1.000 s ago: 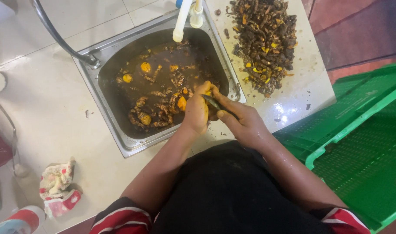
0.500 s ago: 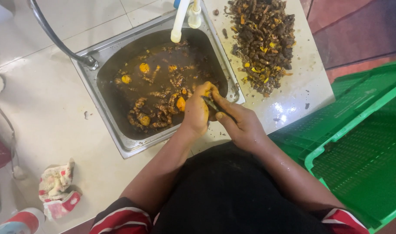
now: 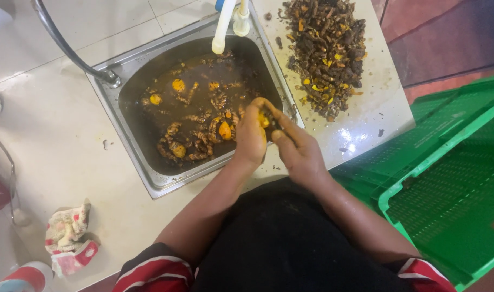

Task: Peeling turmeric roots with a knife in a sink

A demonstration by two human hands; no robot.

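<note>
Root piece: a small yellow-orange root piece (image 3: 264,119) sits pinched between both hands, right over the sink's near rim.
Left hand (image 3: 251,138): fingers curled tight around it.
Right hand (image 3: 296,150): fingers closed against it from the other side.
Sink (image 3: 129,143): murky brown water, roots floating.
Surface (image 3: 366,116): heap of dark peelings (image 3: 327,51).
Right: green crate (image 3: 452,184).

A pile of dark peelings (image 3: 327,51) lies on the pale counter (image 3: 52,135) beyond and right of the hands. Green slatted crates (image 3: 447,184) stand to their right; a crumpled patterned cloth (image 3: 68,238) lies well to their left.
</note>
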